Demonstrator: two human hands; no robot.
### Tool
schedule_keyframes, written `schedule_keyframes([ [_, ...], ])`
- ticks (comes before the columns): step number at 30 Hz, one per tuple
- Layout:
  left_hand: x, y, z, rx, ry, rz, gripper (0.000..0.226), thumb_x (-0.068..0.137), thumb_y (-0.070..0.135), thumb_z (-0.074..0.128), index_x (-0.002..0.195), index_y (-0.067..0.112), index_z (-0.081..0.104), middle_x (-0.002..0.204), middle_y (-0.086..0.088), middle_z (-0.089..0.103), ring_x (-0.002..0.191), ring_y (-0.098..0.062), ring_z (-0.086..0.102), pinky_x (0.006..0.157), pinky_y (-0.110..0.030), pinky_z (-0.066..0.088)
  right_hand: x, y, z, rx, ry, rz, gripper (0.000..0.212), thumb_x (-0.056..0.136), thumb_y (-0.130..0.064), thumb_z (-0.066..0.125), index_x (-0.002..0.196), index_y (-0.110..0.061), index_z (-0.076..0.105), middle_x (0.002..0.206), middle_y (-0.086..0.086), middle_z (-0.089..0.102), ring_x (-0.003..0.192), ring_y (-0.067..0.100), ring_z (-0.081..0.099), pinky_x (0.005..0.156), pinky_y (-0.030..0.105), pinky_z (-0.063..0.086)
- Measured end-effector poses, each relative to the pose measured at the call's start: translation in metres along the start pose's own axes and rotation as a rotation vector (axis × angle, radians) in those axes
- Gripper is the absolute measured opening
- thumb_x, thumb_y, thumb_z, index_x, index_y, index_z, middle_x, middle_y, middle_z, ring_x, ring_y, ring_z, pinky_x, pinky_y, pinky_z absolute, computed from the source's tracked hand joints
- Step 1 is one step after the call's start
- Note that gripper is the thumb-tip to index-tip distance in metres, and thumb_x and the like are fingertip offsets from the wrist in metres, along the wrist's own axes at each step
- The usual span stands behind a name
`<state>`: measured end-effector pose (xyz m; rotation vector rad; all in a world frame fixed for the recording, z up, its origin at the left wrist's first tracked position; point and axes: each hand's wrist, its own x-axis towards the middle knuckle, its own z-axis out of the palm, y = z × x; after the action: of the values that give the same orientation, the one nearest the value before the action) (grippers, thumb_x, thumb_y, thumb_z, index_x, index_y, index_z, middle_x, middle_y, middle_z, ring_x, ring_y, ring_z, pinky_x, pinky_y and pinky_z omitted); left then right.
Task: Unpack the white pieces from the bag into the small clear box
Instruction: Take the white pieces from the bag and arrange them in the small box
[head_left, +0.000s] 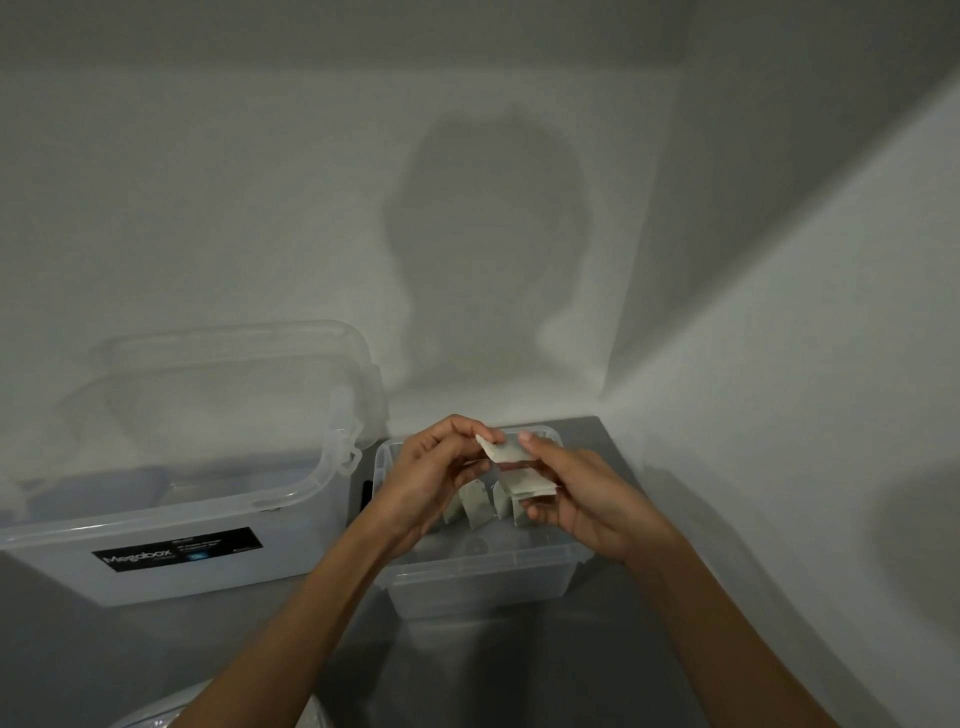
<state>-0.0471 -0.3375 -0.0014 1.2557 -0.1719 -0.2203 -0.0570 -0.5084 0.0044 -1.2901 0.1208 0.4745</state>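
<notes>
Left hand (431, 467) and right hand (587, 499) are shown in the head view, brought close together directly above the small clear box (483, 566). The top white piece (506, 452) is pinched at its far-left corner between the thumb and fingertips of the left hand. A stack of white pieces (535, 486) is gripped by the right hand, with the fingers curled beneath it and the thumb laid across the top. Neither hand is spread; each is closed on its load.

Inside the small clear box, several standing white pieces (475, 506) are set on edge, below the hands and towards its middle. The near part of its floor appears unfilled.

The small clear box is placed on the grey desk (519, 670), near the corner formed by two pale walls. Just to its left a large clear box (182, 525) with a dark label is positioned, with its lid (234, 364) propped behind it. Pale crinkled film (137, 721) is visible at the frame edge, to the near left of the small clear box; whether this is the bag cannot be told.

The step in hand is judged to be separation: one piece is being peeled from the stack for placing. The task is judged partly done.

For the next move, the top white piece should be freed with the stack held firm, lowered on edge beside the standing pieces, and released without the row being tipped.
</notes>
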Motion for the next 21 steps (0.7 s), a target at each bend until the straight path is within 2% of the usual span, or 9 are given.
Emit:
schedule_keyframes([
  [4, 0.000, -0.002, -0.003, 0.017, 0.030, 0.004, 0.022, 0.093, 0.000, 0.046, 0.092, 0.010, 0.066, 0.095, -0.005, 0.070, 0.089, -0.016, 0.067, 0.076, -0.025, 0.054, 0.003, 0.002, 0.001, 0.037, 0.054, -0.075, 0.025, 0.086, -0.018, 0.067, 0.103, 0.000, 0.068, 0.076, 0.006, 0.070, 0.062, 0.011, 0.064, 0.051, 0.020, 0.050],
  [7, -0.001, -0.005, -0.006, 0.019, 0.094, -0.061, 0.019, 0.096, 0.019, 0.050, 0.100, 0.013, 0.067, 0.096, -0.006, 0.070, 0.092, -0.020, 0.066, 0.082, -0.032, 0.054, 0.005, 0.004, 0.000, 0.076, 0.102, -0.135, 0.021, 0.087, -0.017, 0.067, 0.100, -0.001, 0.068, 0.078, 0.008, 0.070, 0.063, 0.011, 0.066, 0.053, 0.021, 0.050],
  [10, -0.005, -0.006, -0.006, 0.014, 0.124, -0.085, 0.024, 0.094, 0.030, 0.053, 0.102, 0.012, 0.066, 0.097, -0.009, 0.071, 0.088, -0.020, 0.068, 0.076, -0.029, 0.055, 0.006, 0.006, 0.001, 0.117, 0.128, -0.176, 0.017, 0.087, -0.016, 0.066, 0.098, -0.003, 0.068, 0.081, 0.008, 0.071, 0.065, 0.012, 0.068, 0.054, 0.020, 0.051],
  [16, -0.006, -0.006, 0.003, 0.103, 0.189, 0.001, 0.017, 0.088, 0.019, 0.063, 0.099, 0.006, 0.065, 0.083, -0.003, 0.073, 0.076, -0.014, 0.069, 0.068, -0.023, 0.055, 0.007, 0.012, 0.004, 0.019, 0.122, -0.249, 0.018, 0.088, -0.012, 0.066, 0.103, -0.004, 0.070, 0.090, 0.011, 0.072, 0.075, 0.016, 0.069, 0.059, 0.022, 0.053],
  [18, -0.002, -0.002, 0.000, 0.133, 0.206, 0.032, 0.007, 0.089, 0.013, 0.063, 0.092, 0.008, 0.066, 0.076, -0.001, 0.072, 0.070, -0.012, 0.068, 0.065, -0.021, 0.056, 0.008, 0.013, 0.003, -0.061, 0.120, -0.257, 0.018, 0.088, -0.014, 0.066, 0.103, -0.004, 0.071, 0.088, 0.011, 0.072, 0.072, 0.016, 0.067, 0.057, 0.023, 0.053],
  [21, 0.006, 0.007, -0.013, 0.288, 0.225, 0.043, 0.005, 0.089, 0.014, 0.064, 0.089, 0.011, 0.068, 0.075, -0.001, 0.070, 0.068, -0.011, 0.066, 0.063, -0.020, 0.054, 0.011, 0.010, -0.006, -0.176, 0.178, -0.257, 0.016, 0.092, -0.014, 0.061, 0.099, -0.011, 0.075, 0.086, 0.008, 0.074, 0.070, 0.014, 0.065, 0.058, 0.023, 0.053],
])
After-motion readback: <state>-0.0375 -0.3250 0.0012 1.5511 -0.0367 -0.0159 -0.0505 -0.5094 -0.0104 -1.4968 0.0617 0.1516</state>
